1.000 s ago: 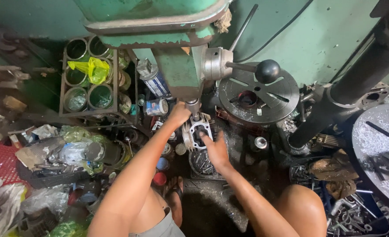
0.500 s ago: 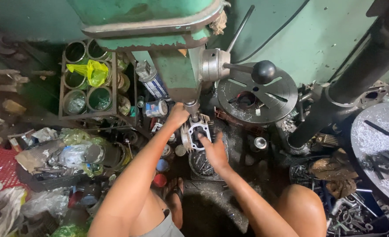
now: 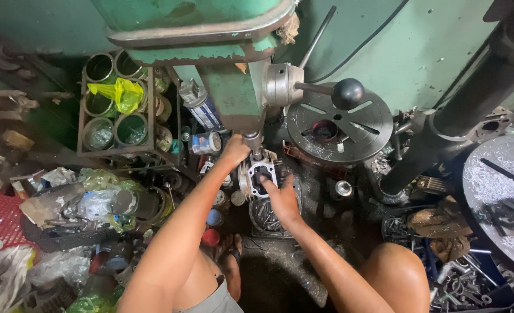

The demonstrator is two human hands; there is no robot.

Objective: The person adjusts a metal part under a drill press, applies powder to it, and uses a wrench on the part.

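While both hands steady: grey ported metal casting (image 3: 261, 177).

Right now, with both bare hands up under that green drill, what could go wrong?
1. The left hand is at the spindle; if it turns, fingers could get caught.
2. The right hand alone steadies the metal block, with no clamp visible; a grabbing bit might spin it.
3. A bare foot sits below, among metal parts; the block could drop on it.

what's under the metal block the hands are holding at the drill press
Below the metal block, steadied by the left hand and right hand, sits a round basket of small metal parts. The right hand covers part of it, so the block's support is hidden.
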